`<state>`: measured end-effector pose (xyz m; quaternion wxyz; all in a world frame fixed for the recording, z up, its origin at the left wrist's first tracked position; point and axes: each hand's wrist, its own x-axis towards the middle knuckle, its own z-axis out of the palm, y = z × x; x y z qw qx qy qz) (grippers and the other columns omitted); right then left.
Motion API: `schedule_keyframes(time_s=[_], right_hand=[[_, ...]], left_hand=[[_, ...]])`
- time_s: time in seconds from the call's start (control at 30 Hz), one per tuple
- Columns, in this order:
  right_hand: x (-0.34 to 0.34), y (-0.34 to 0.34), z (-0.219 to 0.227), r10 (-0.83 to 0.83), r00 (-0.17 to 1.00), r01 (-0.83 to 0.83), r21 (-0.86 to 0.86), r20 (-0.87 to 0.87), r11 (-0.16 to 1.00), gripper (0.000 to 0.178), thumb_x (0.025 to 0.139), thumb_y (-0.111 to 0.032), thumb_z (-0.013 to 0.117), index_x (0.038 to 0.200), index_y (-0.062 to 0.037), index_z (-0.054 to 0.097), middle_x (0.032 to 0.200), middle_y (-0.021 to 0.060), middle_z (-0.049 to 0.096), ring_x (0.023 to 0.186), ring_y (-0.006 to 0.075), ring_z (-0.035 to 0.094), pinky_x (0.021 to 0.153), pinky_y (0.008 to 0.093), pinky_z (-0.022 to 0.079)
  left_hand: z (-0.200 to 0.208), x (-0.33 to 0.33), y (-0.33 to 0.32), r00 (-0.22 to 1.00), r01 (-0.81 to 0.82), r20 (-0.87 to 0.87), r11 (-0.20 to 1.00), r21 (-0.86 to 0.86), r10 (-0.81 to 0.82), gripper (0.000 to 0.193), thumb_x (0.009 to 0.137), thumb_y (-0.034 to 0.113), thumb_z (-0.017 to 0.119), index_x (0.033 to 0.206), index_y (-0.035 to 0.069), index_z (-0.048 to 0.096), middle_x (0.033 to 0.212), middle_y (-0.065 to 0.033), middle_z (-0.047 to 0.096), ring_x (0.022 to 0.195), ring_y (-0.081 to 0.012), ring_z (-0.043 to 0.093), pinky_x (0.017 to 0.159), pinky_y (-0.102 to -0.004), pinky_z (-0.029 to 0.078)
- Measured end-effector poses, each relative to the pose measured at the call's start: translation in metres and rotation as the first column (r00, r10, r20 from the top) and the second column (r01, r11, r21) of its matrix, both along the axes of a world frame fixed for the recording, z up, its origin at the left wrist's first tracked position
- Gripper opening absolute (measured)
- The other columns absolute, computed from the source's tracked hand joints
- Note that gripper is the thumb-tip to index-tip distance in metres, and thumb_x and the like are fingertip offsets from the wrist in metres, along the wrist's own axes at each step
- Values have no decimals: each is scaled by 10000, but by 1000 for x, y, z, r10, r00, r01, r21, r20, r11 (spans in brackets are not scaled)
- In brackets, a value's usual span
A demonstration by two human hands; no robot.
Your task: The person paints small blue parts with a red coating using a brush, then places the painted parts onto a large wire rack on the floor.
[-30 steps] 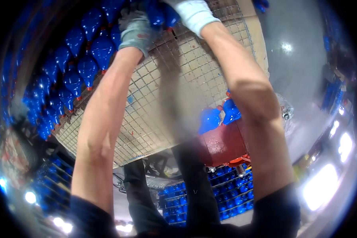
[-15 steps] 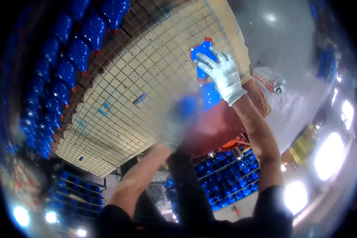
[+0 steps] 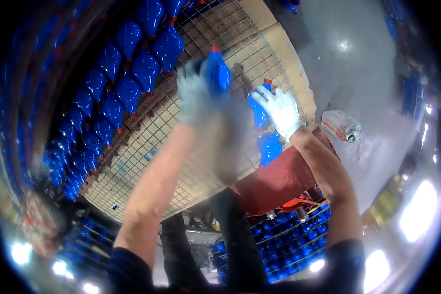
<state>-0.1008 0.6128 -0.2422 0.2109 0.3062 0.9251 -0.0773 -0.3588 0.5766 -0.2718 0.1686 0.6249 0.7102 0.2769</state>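
Note:
My left hand (image 3: 192, 93), in a pale glove and smeared by motion, is raised over the wire mesh (image 3: 147, 132). Against its right side a glossy blue bulb-shaped piece (image 3: 218, 73) with a red tip is held up off the mesh. My right hand (image 3: 282, 111), also gloved, has its fingers closed over another blue piece (image 3: 259, 111) with a red end, near the mesh's right edge. Just below that one lies a further blue piece (image 3: 269, 147), beside a red curved surface (image 3: 279, 181). A blurred brownish shape hides the mesh between my arms.
Rows of similar blue pieces (image 3: 128, 93) with red tips hang along the left. More blue pieces (image 3: 289, 235) fill a rack below the red surface. A clear plastic container (image 3: 342, 126) lies on the grey floor (image 3: 348, 73) at right. Beige sheeting (image 3: 294, 59) shows under the mesh.
My left hand has moved up and away from me, with the blue piece beside it. My right hand stays at its piece. The view has shifted, showing more of the hanging rows.

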Motion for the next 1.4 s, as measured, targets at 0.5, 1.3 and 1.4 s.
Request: schedule_keyframes(time_s=[0.5,1.3,1.4], right_hand=[[-132,161,-54,-184,872,358,334,-454,872,533,878,-68,598,1406,-96,533,1453,163,546,1007,357,666,890,467,553],[14,14,-6,-193,893,272,146,-406,951,653,755,-45,680,1371,-227,563,1426,18,556,1098,281,574,896,403,504],[-32,142,-25,-42,873,194,268,-487,944,732,724,54,650,1392,-223,529,1415,19,528,1065,288,571,907,394,514]], left_hand=[[-102,-54,108,502,-233,-842,968,90,199,891,834,735,552,1532,208,382,1517,-110,466,872,-321,608,685,-522,498],[-46,-90,125,969,137,-231,972,192,-91,429,839,462,813,1133,176,687,1178,-138,633,1080,-350,631,886,-459,569],[-52,-90,126,978,144,-179,969,198,-109,429,821,430,840,1131,174,691,1172,-131,633,1067,-345,633,878,-456,573]])
